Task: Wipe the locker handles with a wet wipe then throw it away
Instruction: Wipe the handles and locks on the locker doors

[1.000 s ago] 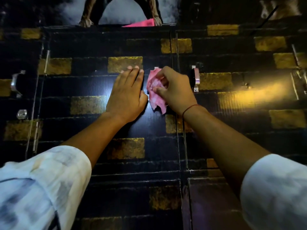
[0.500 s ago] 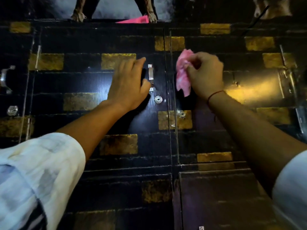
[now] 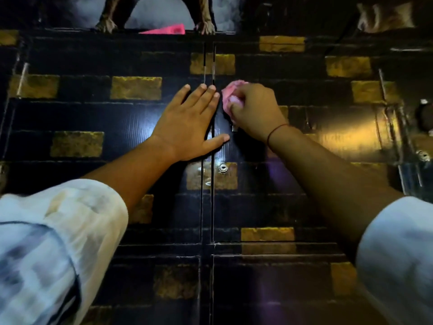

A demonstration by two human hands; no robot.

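Black locker doors point(image 3: 131, 127) with yellow brick patches fill the view. My right hand point(image 3: 255, 113) grips a crumpled pink wet wipe point(image 3: 230, 96) and holds it against the metal handle point(image 3: 234, 128) of the right door; only the handle's lower end shows below my fingers. My left hand point(image 3: 189, 123) lies flat on the left door beside the gap between the doors, fingers straight, thumb reaching across the gap. A round keyhole point(image 3: 223, 167) sits below the handle.
A pink packet point(image 3: 164, 30) lies on top of the lockers at the upper edge. Further locker doors with a keyhole point(image 3: 423, 155) stand at the far right. Lower locker doors point(image 3: 276, 289) sit beneath.
My right hand has come down and left with the wipe onto the right door's handle. My left hand has flattened and shifted right, covering the left door's handle area.
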